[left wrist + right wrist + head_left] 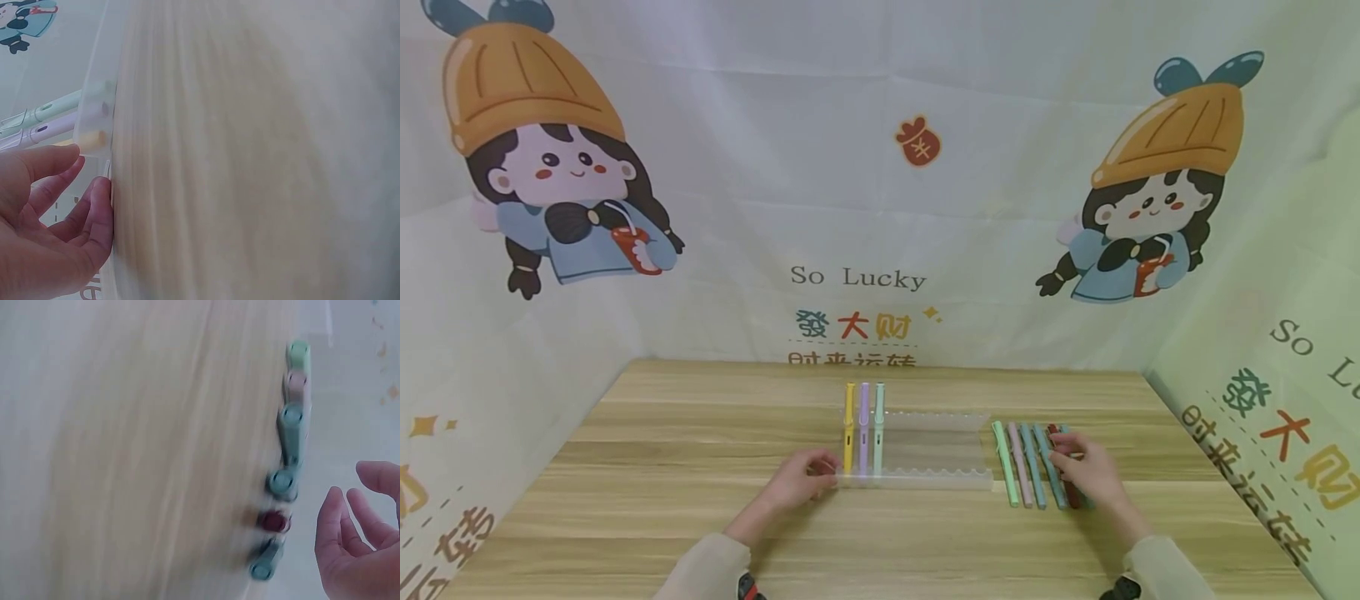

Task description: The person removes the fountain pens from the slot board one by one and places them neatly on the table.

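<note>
Dark-red pen (274, 520) between 2 blue pens (282, 481), partly behind right hand (1092, 471).

On my feed, the rack (932, 481) reads clear and colourless. Racked colours: yellow pen (848, 442), lilac pen (863, 442), mint pen (878, 442). Loose colours: light-green pen (1005, 464), dusty-pink pen (1020, 467), three grey-blue pens (1033, 468), dark-red pen (275, 520). I log the desk (880, 542) as tan wood grain, the sleeves (709, 567) as plain beige, and the backdrop (760, 150) as off-white, printed with orange-hatted, blue-topped cartoon figures (568, 254).
</note>
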`<action>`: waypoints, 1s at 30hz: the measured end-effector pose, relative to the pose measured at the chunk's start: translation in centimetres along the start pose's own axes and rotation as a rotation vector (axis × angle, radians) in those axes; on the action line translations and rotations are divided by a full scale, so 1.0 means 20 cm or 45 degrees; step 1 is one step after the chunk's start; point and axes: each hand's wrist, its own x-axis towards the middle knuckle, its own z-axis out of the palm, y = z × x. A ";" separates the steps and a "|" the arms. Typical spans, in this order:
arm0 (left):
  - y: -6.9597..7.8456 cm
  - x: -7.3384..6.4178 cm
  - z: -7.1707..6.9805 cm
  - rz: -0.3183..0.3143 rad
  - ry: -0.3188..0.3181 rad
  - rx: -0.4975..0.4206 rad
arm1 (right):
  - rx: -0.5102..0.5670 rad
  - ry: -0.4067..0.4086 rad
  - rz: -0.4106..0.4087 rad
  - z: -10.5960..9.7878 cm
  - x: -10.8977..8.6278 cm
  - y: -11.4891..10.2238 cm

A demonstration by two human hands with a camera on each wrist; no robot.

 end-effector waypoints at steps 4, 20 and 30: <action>0.00 0.00 0.00 -0.015 -0.001 0.010 | 0.041 -0.032 -0.006 0.04 -0.01 -0.04; 0.00 0.00 0.01 -0.030 0.002 0.009 | 0.386 -0.146 0.041 0.25 -0.03 -0.18; -0.01 0.00 0.00 -0.019 -0.005 0.006 | 0.525 -0.199 -0.056 0.38 -0.02 -0.29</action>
